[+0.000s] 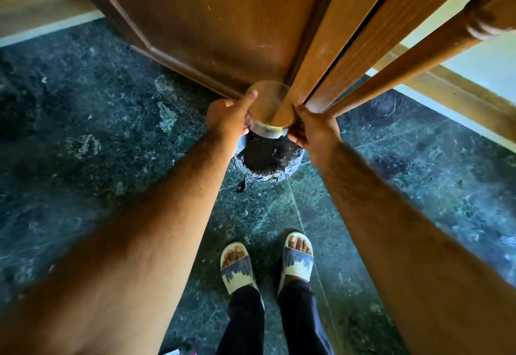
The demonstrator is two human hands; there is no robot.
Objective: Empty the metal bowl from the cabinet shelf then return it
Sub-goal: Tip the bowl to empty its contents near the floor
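Observation:
I hold a shiny metal bowl (267,109) between both hands, low in front of me. Its polished inside mirrors the brown wood behind it, and whether anything lies in it I cannot tell. My left hand (229,116) grips the bowl's left rim with the forefinger stretched along the edge. My right hand (312,128) grips the right side. Directly below the bowl stands a bin lined with a black bag (268,159), its dark opening facing up. The cabinet shelf is not in view.
A brown wooden door (217,19) and its upright frame posts (335,47) rise just behind the bowl. The floor is dark green marble (97,131). My feet in pale sandals (268,262) stand a step back from the bin.

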